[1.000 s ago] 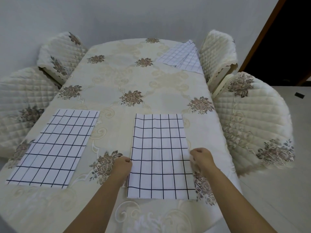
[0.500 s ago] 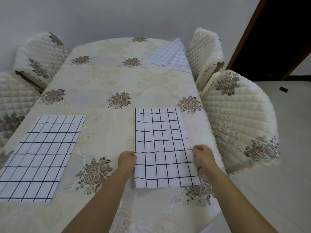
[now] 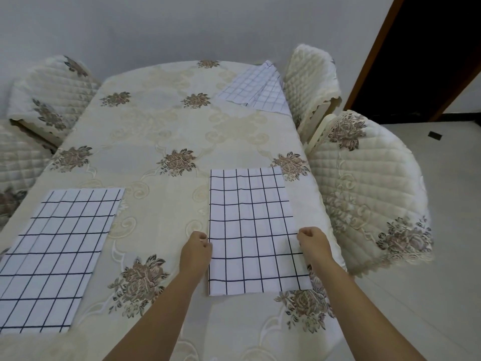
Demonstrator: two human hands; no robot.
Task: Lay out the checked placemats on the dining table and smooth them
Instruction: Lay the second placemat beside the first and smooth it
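A white placemat with black checks lies flat near the table's right front edge. My left hand pinches its left edge and my right hand pinches its right edge, both about two thirds of the way down. A second checked placemat lies flat at the front left, untouched. More checked placemats lie in a loose pile at the far right corner of the table.
The dining table wears a cream cloth with brown flower motifs. Quilted chairs stand on the right, far right and left. A dark doorway opens at the upper right.
The placemat between my hands has slid toward the right edge of the table and away from me. Both hands kept hold of its sides and moved with it.
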